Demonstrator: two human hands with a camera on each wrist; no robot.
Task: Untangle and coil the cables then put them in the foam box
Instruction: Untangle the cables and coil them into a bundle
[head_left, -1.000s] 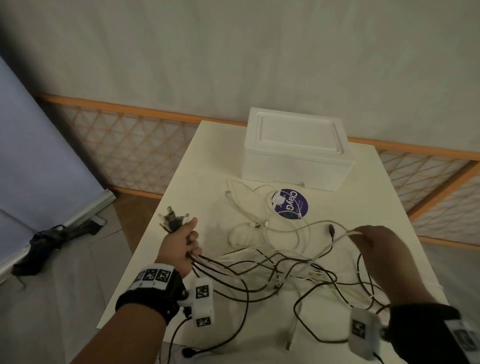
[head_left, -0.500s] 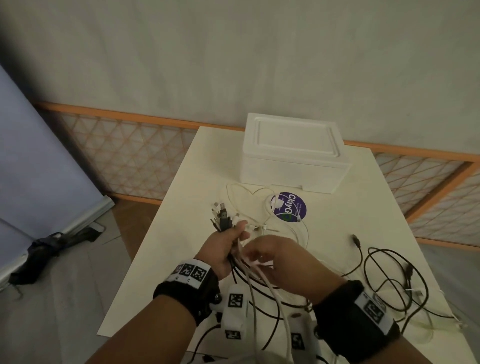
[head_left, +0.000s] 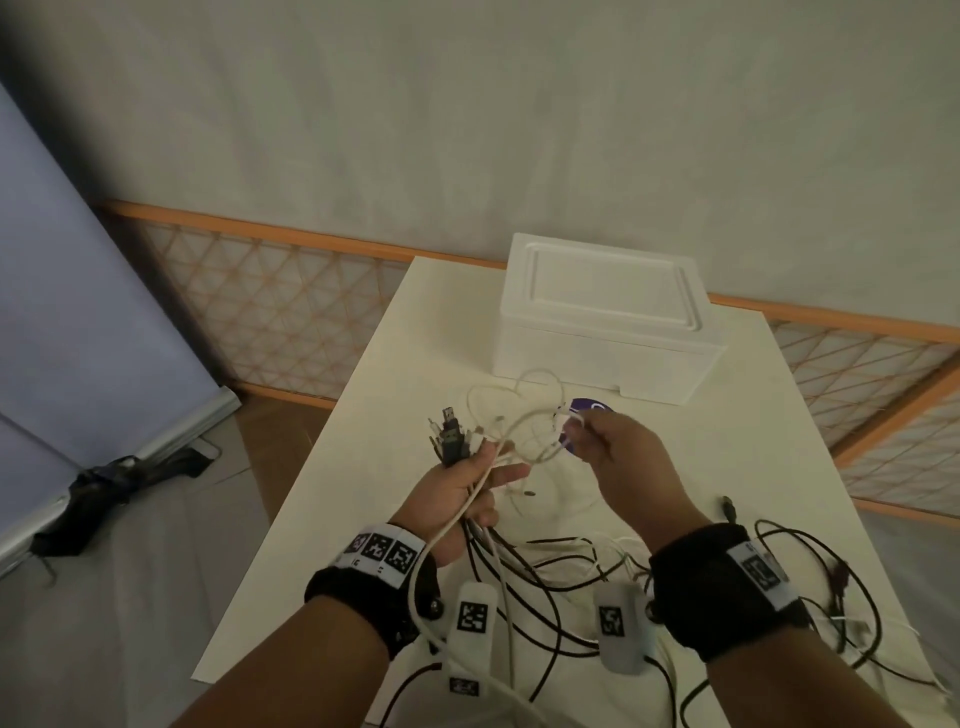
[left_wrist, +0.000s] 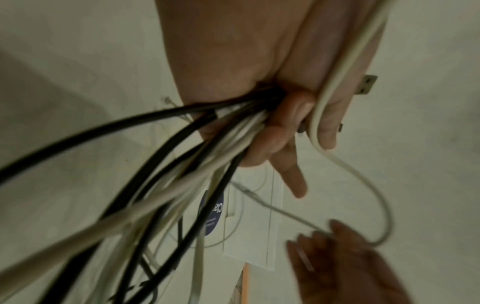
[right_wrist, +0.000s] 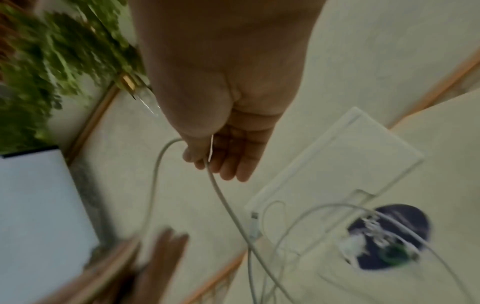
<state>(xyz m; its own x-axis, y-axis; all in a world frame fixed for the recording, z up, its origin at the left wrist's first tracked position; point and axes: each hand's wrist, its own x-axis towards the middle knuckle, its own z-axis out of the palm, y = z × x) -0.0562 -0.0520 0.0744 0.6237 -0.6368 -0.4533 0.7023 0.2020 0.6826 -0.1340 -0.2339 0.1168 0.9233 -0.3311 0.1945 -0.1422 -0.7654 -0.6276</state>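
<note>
My left hand (head_left: 480, 467) is raised over the white table (head_left: 363, 441) and grips a bundle of black and white cables (head_left: 483, 551), their plugs (head_left: 451, 436) sticking up from the fist. In the left wrist view its fingers (left_wrist: 280, 139) curl round the bundle (left_wrist: 182, 156). Just to the right, my right hand (head_left: 582, 434) pinches a thin white cable (head_left: 524, 421) that loops between both hands; the right wrist view shows that cable (right_wrist: 226, 201) running down from the fingertips (right_wrist: 207, 162). The white foam box (head_left: 602, 322) stands with its lid on at the table's far end.
More black cables (head_left: 831, 571) lie loose on the table's right near side. A round purple sticker (head_left: 592, 408) lies in front of the box. An orange lattice rail (head_left: 260, 291) runs behind the table, and a dark bundle (head_left: 104, 488) lies on the floor at left.
My right hand came in from the right to meet the left, then drew away up and right with the white cable. The left hand rose and shifted right with its bundle.
</note>
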